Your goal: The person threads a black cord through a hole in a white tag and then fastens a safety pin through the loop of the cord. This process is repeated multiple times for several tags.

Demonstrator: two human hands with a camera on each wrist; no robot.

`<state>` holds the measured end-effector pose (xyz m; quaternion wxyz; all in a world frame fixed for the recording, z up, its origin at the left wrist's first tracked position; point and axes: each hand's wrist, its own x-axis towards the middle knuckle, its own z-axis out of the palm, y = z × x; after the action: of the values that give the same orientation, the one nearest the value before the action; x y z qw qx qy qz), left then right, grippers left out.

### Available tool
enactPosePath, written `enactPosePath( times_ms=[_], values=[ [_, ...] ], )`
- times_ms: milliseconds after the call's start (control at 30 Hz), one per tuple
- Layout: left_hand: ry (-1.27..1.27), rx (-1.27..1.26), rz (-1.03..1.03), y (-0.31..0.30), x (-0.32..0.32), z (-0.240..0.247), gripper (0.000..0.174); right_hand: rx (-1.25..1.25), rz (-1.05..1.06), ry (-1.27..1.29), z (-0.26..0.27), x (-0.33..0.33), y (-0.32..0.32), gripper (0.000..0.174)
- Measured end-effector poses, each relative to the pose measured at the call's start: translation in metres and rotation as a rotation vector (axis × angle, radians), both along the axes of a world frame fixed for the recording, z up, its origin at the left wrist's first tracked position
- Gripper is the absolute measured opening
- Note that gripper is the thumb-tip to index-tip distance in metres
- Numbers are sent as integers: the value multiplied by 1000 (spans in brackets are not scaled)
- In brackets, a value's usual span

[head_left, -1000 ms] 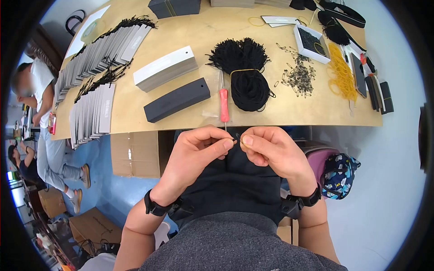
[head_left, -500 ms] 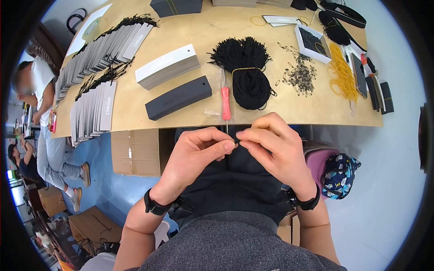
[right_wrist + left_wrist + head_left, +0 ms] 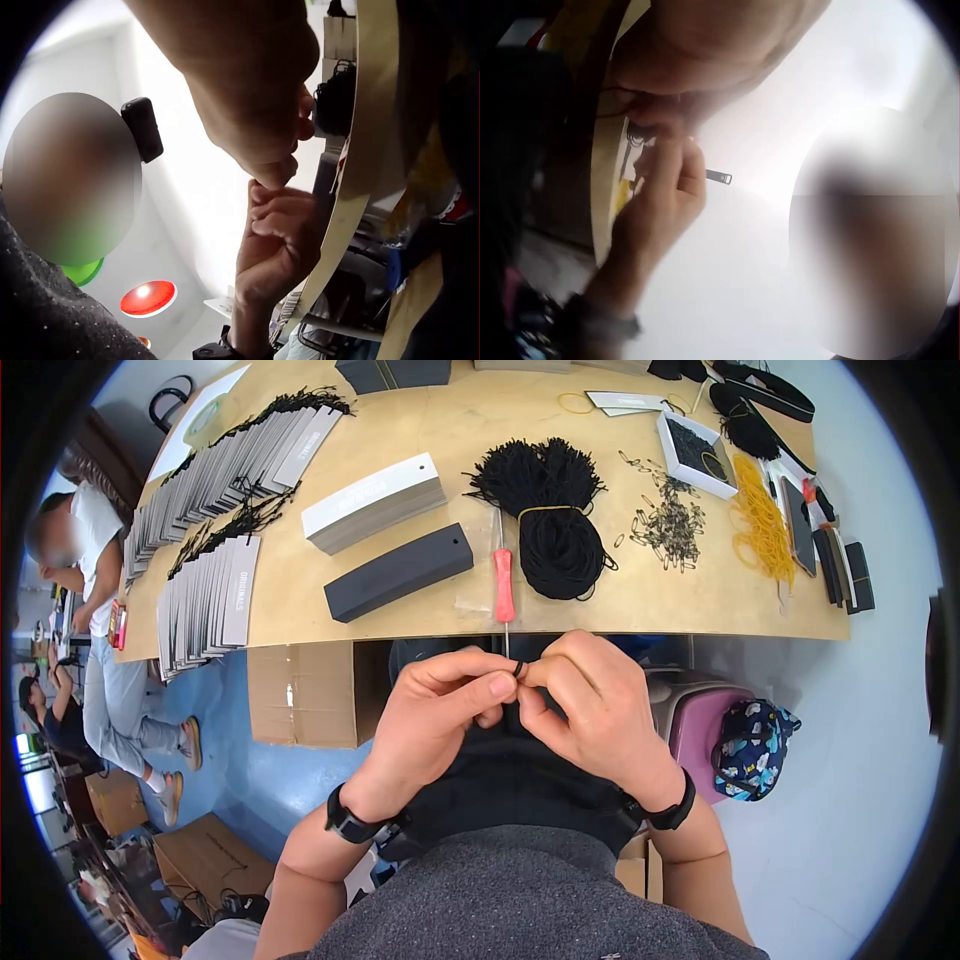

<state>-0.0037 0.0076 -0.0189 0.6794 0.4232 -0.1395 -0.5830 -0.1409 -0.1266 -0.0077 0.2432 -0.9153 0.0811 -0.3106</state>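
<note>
In the head view a small black cord loop (image 3: 518, 669) shows between the fingertips of both hands, below the table's front edge. The left hand (image 3: 440, 705) pinches it between thumb and index finger. From the other side the right hand (image 3: 592, 705) pinches at the same spot, its fingers bent and its tips touching the left hand's. Just above them lies a red-handled tool (image 3: 503, 585), its thin metal shaft pointing down past the table edge. Behind it is a tied bundle of black cords (image 3: 560, 550). Both wrist views show the hands meeting, the piece between them mostly hidden.
On the table (image 3: 400, 435) are a white tag stack (image 3: 372, 510), a black stack (image 3: 398, 573), corded grey tags (image 3: 205, 600), loose pins (image 3: 668, 528), a white box (image 3: 695, 455) and yellow bands (image 3: 760, 525). A cardboard box (image 3: 300, 695) stands underneath. Another person sits at left.
The right hand's fingers lifted and opened slightly, then closed in again at the left fingertips. The black loop now shows more clearly. The left hand has barely moved.
</note>
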Motion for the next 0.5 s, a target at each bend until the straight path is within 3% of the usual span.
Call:
enactPosePath(
  times_ms=[67,100,167,200,267,400,467,500],
  values=[
    [-731,51,115,-5,-2,-2,16,169,-28,37,2,-2,2,16],
    [-730,50,110,-5,-1,-2,16,170,-33,39,3,-4,3,16],
    [-1376,-103,111,-3,1,-2,19,434,-63,127,6,-7,5,14],
    [-1376,-103,111,-4,1,-2,19,435,-64,127,7,-7,5,14],
    [-1674,-246,193,-7,2,0,22,708,-74,221,10,-9,4,13],
    [-1385,-143,212,-8,-5,5,16,729,-7,265,15,-11,-3,12],
    [-817,-137,81,-5,1,3,11,614,-3,90,16,-9,-3,11],
    [-819,-136,82,-4,2,4,11,614,-1,89,17,-9,-3,11]
  ],
)
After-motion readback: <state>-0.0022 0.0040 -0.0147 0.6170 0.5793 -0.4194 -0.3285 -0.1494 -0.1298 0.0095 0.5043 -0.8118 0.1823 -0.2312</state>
